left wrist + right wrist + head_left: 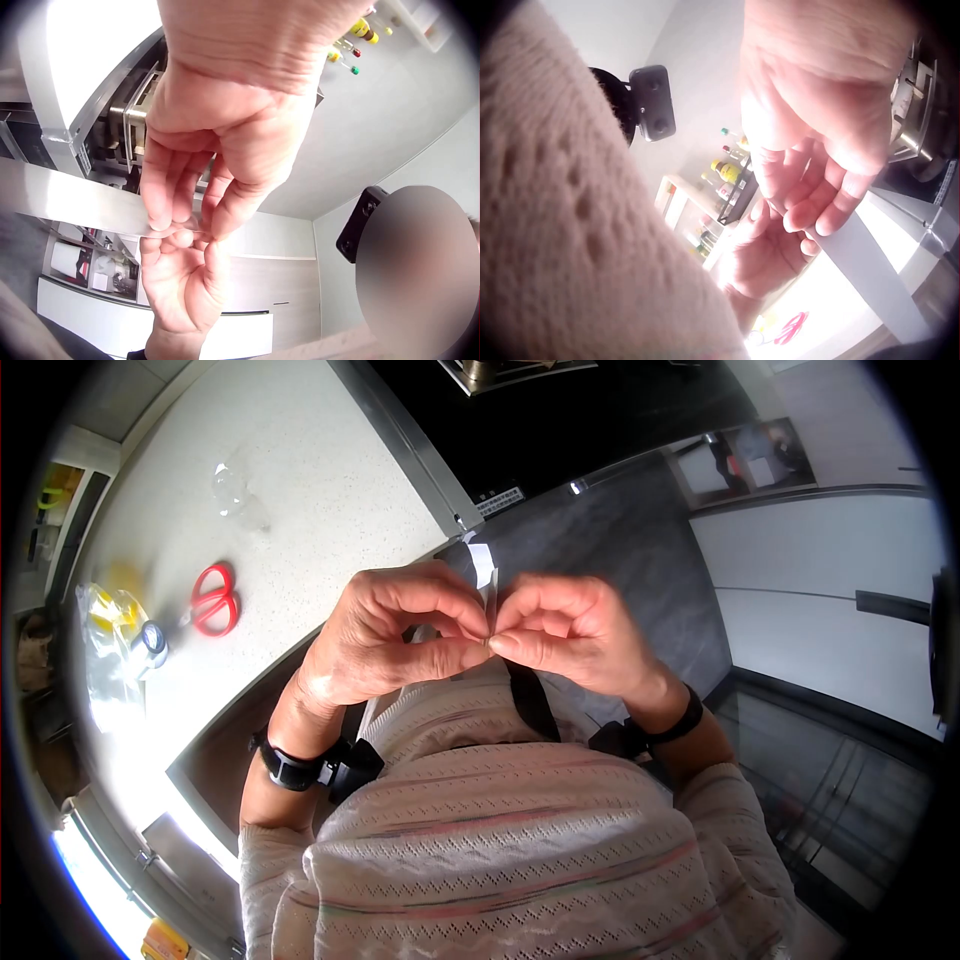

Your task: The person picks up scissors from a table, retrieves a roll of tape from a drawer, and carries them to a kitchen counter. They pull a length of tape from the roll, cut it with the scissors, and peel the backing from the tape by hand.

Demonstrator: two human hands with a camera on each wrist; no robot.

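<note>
A thin pale strip (491,600) is pinched between thumb and fingers of both the left hand (398,625) and the right hand (580,632), whose fingertips meet in front of the chest. In the left wrist view the strip (71,201) stretches leftward from the fingertips of the left hand (225,142) and the right hand (181,289). The right wrist view has the flat strip (870,270) hanging down to the right from the right hand (817,127), with the left hand (761,259) touching its end. Exactly what lies between the fingertips is hidden.
Red-handled scissors (214,600) lie on the white counter (300,490), near a tape roll (151,643) and a clear plastic bag (105,660). Further back is a crumpled clear piece (230,487). A dark cooktop (600,420) adjoins the counter; white drawers (820,550) stand at right.
</note>
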